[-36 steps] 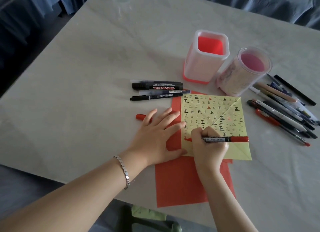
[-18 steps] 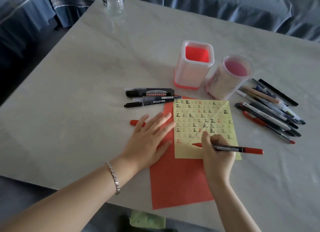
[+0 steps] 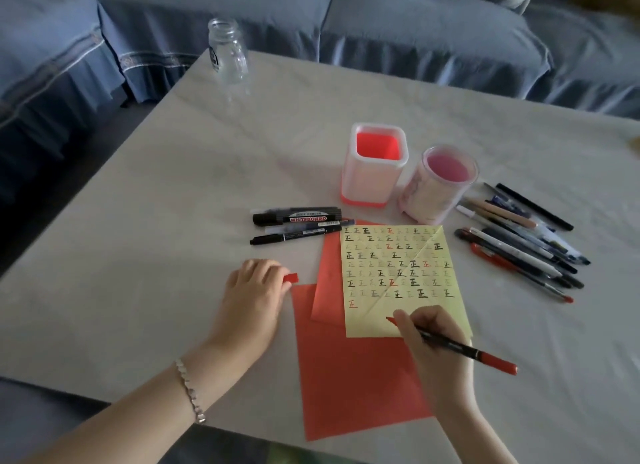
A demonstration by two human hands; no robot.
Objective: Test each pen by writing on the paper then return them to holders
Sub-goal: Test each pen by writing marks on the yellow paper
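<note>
One red pen (image 3: 467, 353) is being tested right now. It lies slanted in the right hand (image 3: 438, 349). The fingers pinch it low down, and its tip is on or just over the yellow paper (image 3: 367, 323), near the bottom edge. I think the pen is light, hard and smooth. A soft pinch near the tip is the best place to hold it, but a loose pinch could let it slip.

The left hand (image 3: 254, 290) is apart from the right one. It curls round the red cap (image 3: 291, 278), just beside the red paper (image 3: 353, 377) that lies under the yellow sheet.

The square holder (image 3: 367, 184) and the round holder (image 3: 433, 200) stand behind the paper, and I see no pens in them. Many more pens (image 3: 519, 243) lie on the worktop (image 3: 173, 186) to the right. Three black markers (image 3: 298, 224) lie to the left.
</note>
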